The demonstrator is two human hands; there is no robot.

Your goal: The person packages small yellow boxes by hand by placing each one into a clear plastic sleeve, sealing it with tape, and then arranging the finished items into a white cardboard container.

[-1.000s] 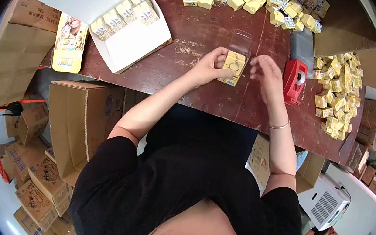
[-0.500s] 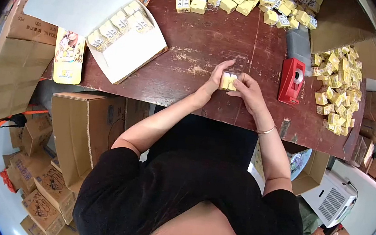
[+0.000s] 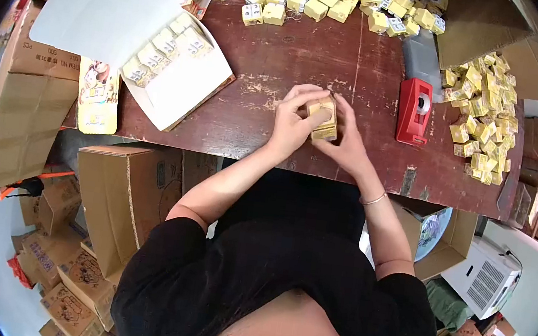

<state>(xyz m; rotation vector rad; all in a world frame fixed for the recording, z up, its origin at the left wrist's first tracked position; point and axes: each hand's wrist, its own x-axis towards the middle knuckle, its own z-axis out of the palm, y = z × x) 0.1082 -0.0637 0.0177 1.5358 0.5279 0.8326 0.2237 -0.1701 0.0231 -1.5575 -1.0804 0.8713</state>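
A small yellow box (image 3: 324, 132) is held between both hands above the front part of the table. My left hand (image 3: 293, 123) grips it from the left, its thumb lying across the near face. From the right, my right hand (image 3: 349, 146) closes round the same box, fingers at its far edge and thumb by its lower end. Part of the box is hidden behind the fingers. To the left stands an open white carton (image 3: 182, 80) with a row of small yellow-and-white packs (image 3: 163, 44) along its far-left side.
Yellow blocks with grey-white faces (image 3: 315, 9) are heaped at the table's back. A red tape dispenser (image 3: 414, 112) stands right of my hands, beside a pile of small yellow boxes (image 3: 483, 120). A yellow printed pouch (image 3: 98, 99) lies left. Cardboard boxes (image 3: 110, 202) stand below the table edge.
The yellow box has turned in my hands, from lying broadside to being tilted on end. My left thumb has come across it, and the right hand has shifted lower around it.
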